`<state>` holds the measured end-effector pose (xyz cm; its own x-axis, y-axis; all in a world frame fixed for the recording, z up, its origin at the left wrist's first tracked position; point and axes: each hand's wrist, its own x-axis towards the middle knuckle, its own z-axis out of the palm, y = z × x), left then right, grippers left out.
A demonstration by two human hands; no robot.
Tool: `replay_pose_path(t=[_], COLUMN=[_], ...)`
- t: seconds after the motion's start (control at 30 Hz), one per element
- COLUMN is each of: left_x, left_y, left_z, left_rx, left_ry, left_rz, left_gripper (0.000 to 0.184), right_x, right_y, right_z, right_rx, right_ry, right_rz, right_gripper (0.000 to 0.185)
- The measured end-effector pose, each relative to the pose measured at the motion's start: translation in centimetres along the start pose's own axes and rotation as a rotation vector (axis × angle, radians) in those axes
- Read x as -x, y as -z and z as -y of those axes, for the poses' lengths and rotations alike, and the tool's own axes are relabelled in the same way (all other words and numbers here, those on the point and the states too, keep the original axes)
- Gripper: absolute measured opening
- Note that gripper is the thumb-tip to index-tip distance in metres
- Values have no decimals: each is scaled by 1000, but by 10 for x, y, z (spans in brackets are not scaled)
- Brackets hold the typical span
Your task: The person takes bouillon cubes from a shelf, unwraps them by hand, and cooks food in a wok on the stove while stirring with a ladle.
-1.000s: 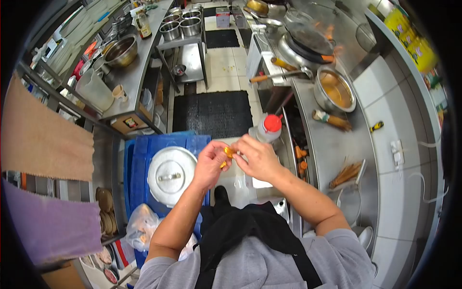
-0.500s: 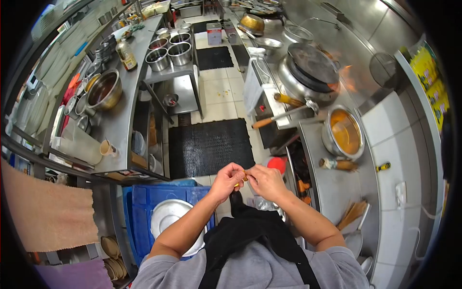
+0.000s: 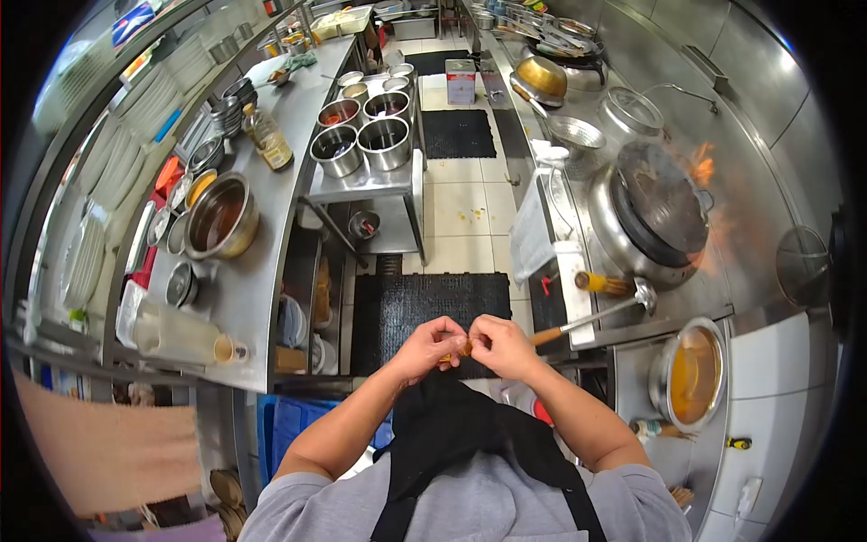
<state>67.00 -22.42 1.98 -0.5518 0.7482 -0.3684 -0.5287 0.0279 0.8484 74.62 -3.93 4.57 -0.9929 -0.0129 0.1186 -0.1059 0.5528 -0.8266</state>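
One small orange item (image 3: 466, 347)
Left hand (image 3: 424, 351) and right hand (image 3: 502, 347) are pinching it; a ladle (image 3: 591, 315) is lying past the right hand.

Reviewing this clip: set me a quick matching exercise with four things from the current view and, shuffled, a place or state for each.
Things
1. small yellow item
2. wok
3. glass bottle
4. steel bowl at the right

Places and states
A. on the counter at the left of the picture
B. holding orange liquid
C. between the fingers of the left hand and right hand
D. with flames beside it

Right pairs: 1-C, 2-D, 3-A, 4-B
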Motion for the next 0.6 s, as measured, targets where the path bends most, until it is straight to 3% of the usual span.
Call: replay_pose_path(t=[0.17,0.23,0.3,0.43,0.6], left_x=[-119,-161,-193,-264,-366], left_y=[55,74,85,113,122], left_z=[-59,-92,-148,-220,-251], left_rx=[-29,-139,-544,-853,-871], left_ry=[21,11,-71,-35,-65], left_rz=[195,243,316,418,407], left_gripper=[13,13,14,17,13], right_x=[-107,-147,-193,-273,-342], right_y=[25,38,49,69,107], right_z=[-66,-72,-86,-115,-156], right_rx=[-540,-605,-767,-797,-854], right_ry=[-305,-397,-568,-581,-654], right_rz=[87,50,56,-18,-143], right_gripper=[7,6,9,7,7])
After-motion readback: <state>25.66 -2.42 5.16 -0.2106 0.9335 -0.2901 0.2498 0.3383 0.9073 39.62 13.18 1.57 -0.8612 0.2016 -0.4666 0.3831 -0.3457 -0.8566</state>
